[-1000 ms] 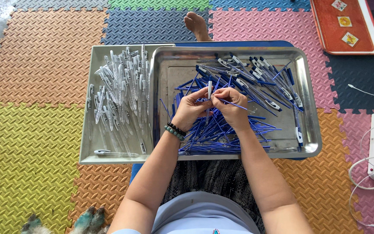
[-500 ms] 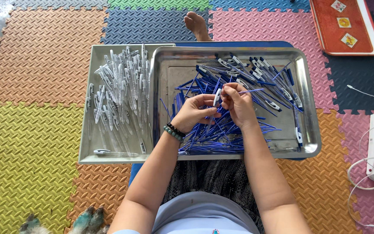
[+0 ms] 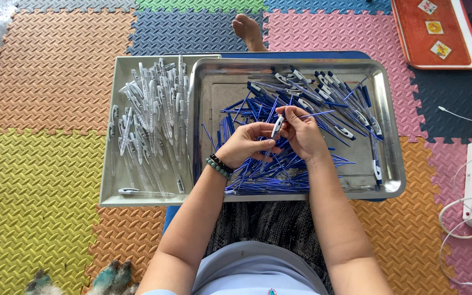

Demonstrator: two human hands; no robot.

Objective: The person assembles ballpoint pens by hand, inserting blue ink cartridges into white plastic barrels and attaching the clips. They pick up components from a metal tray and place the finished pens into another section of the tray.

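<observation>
Head view: left hand (image 3: 244,146) and right hand (image 3: 303,134) meet over the steel tray (image 3: 389,164), fingers pinched on one white-and-blue pen (image 3: 276,128) held between them. Blue refills (image 3: 279,169) lie directly beneath; finished pens (image 3: 154,109) fill the left tray (image 3: 110,186).

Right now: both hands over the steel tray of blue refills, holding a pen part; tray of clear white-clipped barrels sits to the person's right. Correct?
Not quite. In the head view the tray of clear barrels sits to the person's left, not right. The rest holds: the left hand and right hand meet over the steel tray of blue refills, holding a pen part between them.
</observation>
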